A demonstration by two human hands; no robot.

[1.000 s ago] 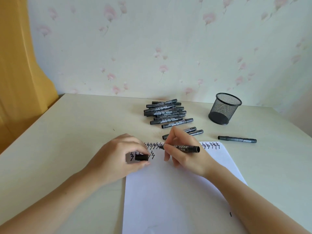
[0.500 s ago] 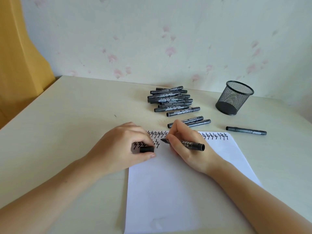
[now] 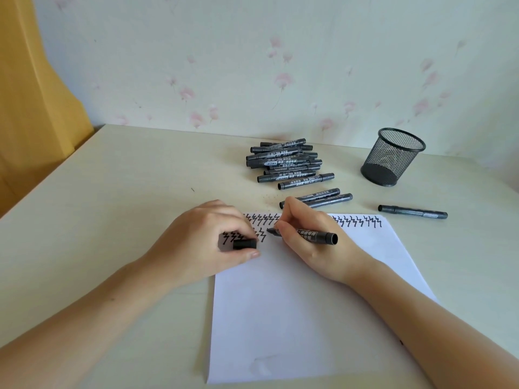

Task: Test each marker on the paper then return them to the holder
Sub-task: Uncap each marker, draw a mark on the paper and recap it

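Black marker (image 3: 309,235) sits pinched in my right hand (image 3: 311,242), tip at the second zigzag row on the paper (image 3: 295,318). My left hand (image 3: 205,245) pinches the cap (image 3: 245,244). Holder (image 3: 393,157) stands well apart. I'd worry the left palm could smear wet ink, or the sheet could slide.

I've got one view only, head cam. It looks forward and down over the desk (image 3: 112,209) toward the wall (image 3: 309,51), wide-angle, close above both forearms. Paper (image 3: 309,318) fills bottom centre. No second view to overlap.
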